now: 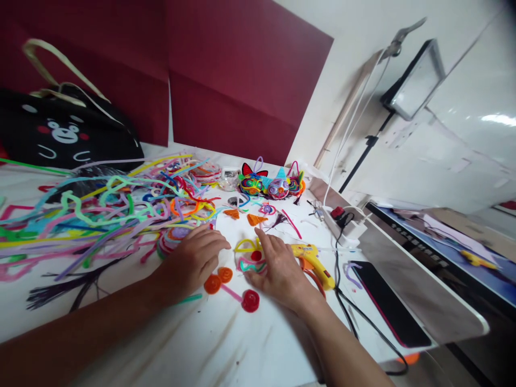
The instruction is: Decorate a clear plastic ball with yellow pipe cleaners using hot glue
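Note:
My left hand (197, 257) hovers low over the white table, fingers loosely bent and apart, with nothing seen in it. Close by are two orange pipe-cleaner coils (218, 280). My right hand (278, 269) is spread over bent yellow pipe cleaner (246, 245), a red coil (256, 256) and pink and teal loops (245, 265). Its thumb and index finger are apart at the edge of these pieces; whether they touch cannot be told. A red coil with a pink stem (250, 301) lies in front. The yellow hot glue gun (318, 266) rests beside my right hand, partly hidden.
A tangled pile of colourful pipe cleaners (108, 209) covers the left side. Finished-looking yarn-like ornaments (266, 185) stand at the back. On the right are a power strip (349, 226), black cables (342, 303) and a dark phone-like slab (391, 303) near the edge.

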Available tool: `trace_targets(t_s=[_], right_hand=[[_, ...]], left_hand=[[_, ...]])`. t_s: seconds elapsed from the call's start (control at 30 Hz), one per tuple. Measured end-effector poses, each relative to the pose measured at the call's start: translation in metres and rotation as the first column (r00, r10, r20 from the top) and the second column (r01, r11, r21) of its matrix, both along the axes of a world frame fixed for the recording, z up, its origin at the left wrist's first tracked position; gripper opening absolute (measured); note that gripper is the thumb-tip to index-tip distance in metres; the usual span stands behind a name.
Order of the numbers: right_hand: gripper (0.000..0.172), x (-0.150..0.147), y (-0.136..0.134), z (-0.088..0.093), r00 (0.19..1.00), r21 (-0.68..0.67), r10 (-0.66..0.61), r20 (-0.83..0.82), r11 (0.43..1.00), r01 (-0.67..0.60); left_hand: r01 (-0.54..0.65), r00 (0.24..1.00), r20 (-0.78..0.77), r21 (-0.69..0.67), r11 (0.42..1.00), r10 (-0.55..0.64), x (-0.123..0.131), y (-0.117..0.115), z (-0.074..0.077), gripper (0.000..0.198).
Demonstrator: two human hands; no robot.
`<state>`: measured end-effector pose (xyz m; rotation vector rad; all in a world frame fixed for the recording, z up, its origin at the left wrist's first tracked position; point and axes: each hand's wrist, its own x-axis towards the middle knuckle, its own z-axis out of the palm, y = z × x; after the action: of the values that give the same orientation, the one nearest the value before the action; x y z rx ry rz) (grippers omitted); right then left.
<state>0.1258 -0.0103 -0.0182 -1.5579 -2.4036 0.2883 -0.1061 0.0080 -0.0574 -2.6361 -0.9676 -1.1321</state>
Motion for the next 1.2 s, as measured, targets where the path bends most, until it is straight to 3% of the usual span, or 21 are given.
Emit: trace_targets(t_s=[0.3, 0.97, 1.2], right_hand=[[0.090, -0.003, 0.005, -0.003, 1.000, -0.020, 0.020, 0.013, 1.000, -0.020], [0.090, -0.002, 0.005, -0.004, 0.999, -0.008, 0.044, -0.021, 0.999, -0.044], [0.088, 0.001, 0.001, -0.005, 0.990, 0.119, 0.078, -0.117, 0.991, -0.064]], left_hand=[[-0.030, 0.996, -0.085, -0.023, 0.999, 0.028, -0.006, 0.006, -0.010, 0.039], [-0.130, 0.968, -0.204, 0.085, 0.988, 0.145, -0.006, 0.006, -0.007, 0.037], [-0.137, 0.957, -0.251, 0.056, 0.989, 0.146, -0.007, 0.006, 0.002, 0.032]])
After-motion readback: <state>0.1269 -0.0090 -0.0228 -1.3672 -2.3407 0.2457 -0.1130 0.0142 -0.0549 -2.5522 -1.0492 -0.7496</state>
